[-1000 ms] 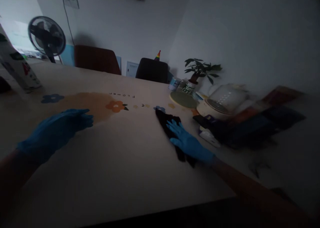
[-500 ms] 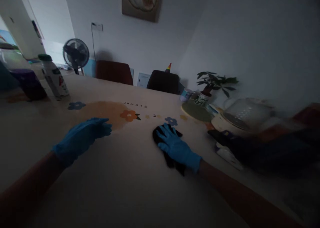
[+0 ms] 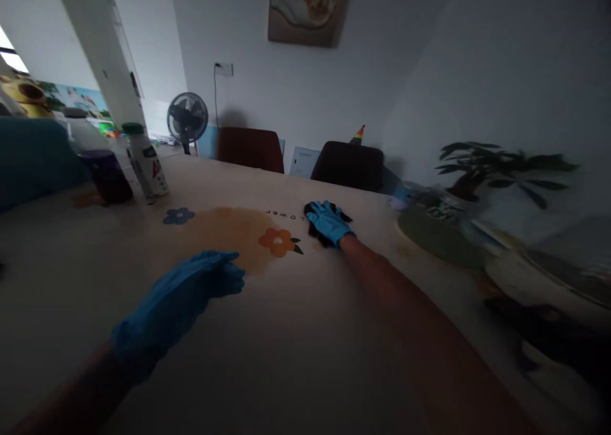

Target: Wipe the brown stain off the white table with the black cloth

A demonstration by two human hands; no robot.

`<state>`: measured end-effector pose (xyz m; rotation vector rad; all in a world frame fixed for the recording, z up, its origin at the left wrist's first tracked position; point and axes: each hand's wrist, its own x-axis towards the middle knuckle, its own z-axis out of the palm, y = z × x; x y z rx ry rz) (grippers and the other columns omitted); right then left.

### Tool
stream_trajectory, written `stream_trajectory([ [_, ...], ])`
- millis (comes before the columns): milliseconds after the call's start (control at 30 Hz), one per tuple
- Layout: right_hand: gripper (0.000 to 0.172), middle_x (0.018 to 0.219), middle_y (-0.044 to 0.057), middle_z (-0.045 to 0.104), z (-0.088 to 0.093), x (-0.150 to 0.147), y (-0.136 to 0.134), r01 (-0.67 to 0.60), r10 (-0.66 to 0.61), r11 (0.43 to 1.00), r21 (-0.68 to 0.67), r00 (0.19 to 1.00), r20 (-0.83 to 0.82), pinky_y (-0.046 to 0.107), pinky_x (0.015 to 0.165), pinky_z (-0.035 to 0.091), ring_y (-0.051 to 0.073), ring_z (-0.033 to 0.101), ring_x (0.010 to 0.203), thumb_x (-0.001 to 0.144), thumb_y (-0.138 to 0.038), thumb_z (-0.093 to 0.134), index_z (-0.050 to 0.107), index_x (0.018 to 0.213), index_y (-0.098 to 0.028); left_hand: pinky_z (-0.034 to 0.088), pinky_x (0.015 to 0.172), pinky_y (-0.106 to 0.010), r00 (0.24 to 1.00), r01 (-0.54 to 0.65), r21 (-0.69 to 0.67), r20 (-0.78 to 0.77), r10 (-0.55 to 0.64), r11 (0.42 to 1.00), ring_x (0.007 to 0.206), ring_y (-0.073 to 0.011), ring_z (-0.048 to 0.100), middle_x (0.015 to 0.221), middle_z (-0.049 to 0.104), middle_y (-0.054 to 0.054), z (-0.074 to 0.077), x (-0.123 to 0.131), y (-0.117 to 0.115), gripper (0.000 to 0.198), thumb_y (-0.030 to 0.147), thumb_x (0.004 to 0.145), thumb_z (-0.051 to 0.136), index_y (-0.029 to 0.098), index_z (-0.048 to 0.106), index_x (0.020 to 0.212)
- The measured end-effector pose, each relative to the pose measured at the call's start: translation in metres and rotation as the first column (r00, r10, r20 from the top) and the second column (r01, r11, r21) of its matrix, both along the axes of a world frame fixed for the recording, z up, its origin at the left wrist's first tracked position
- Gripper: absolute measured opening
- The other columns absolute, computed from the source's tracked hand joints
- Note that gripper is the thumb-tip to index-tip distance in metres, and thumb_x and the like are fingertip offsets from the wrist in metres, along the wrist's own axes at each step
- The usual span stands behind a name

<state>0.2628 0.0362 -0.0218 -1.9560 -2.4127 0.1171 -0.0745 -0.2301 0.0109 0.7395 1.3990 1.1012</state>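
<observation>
My right hand point(image 3: 329, 221), in a blue glove, lies with its palm on a black cloth point(image 3: 321, 236) and presses it against the table point(image 3: 267, 352). Parts of the cloth stick out around the fingers, beside the printed lettering. In the left half of the view, my left hand point(image 3: 191, 295), also gloved in blue, holds nothing. Its fingers are stretched out and point right, over the table near the printed orange flower point(image 3: 277, 242).
A dark purple-labelled bottle point(image 3: 107, 175) and a white bottle with a green cap point(image 3: 147, 167) stand at the left. To the right are a green mat point(image 3: 436, 239), a potted plant point(image 3: 458, 199) and a blurred pot point(image 3: 534, 276). Chairs point(image 3: 251, 148) line the far edge.
My right hand has slid the black cloth away from me to the far part of the table, onto the lettering. The camera view has turned left. My left hand stays outstretched.
</observation>
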Motion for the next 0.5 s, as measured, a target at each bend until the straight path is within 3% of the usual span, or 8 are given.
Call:
stream_trajectory([
  [100, 0.076, 0.195, 0.016, 0.040, -0.003, -0.039, 0.041, -0.026, 0.027, 0.999, 0.041, 1.000, -0.013, 0.080, 0.145, 0.025, 0.045, 0.035, 0.180, 0.112, -0.058, 0.076, 0.056, 0.179, -0.028, 0.067, 0.104, -0.052, 1.000, 0.023, -0.007, -0.001, -0.023, 1.000, 0.126, -0.0459, 0.083, 0.121, 0.089, -0.011, -0.007, 0.000, -0.001, 0.077, 0.080, 0.066, 0.098, 0.033, 0.093, 0.127],
  [267, 0.068, 0.190, 0.016, 0.047, -0.005, -0.091, 0.092, -0.074, 0.078, 0.994, 0.085, 0.996, -0.045, 0.077, 0.141, 0.036, 0.044, 0.046, 0.173, 0.112, -0.053, 0.078, 0.062, 0.173, -0.027, 0.069, 0.109, -0.054, 0.997, 0.073, 0.077, 0.019, -0.075, 0.994, 0.116, -0.0448, 0.085, 0.113, 0.090, -0.010, -0.015, -0.002, -0.002, 0.070, 0.086, 0.066, 0.097, 0.037, 0.095, 0.115],
  [400, 0.065, 0.186, 0.016, 0.052, -0.005, -0.096, 0.105, -0.139, 0.145, 0.986, 0.091, 0.988, -0.061, 0.076, 0.139, 0.040, 0.043, 0.051, 0.169, 0.112, -0.051, 0.079, 0.064, 0.170, -0.026, 0.071, 0.106, -0.049, 0.996, 0.073, 0.093, 0.038, -0.077, 0.993, 0.110, -0.0400, 0.086, 0.108, 0.089, -0.009, -0.011, -0.002, 0.001, 0.062, 0.076, 0.069, 0.101, 0.035, 0.096, 0.114],
  [500, 0.060, 0.181, 0.016, 0.057, -0.006, -0.086, 0.095, -0.200, 0.207, 0.975, 0.097, 0.976, -0.068, 0.072, 0.135, 0.048, 0.040, 0.058, 0.163, 0.112, -0.049, 0.079, 0.067, 0.166, -0.026, 0.072, 0.101, -0.047, 0.991, 0.041, 0.110, 0.121, -0.054, 0.993, 0.104, -0.0374, 0.087, 0.104, 0.089, -0.009, -0.005, 0.000, 0.003, 0.061, 0.069, 0.066, 0.105, 0.030, 0.097, 0.112],
])
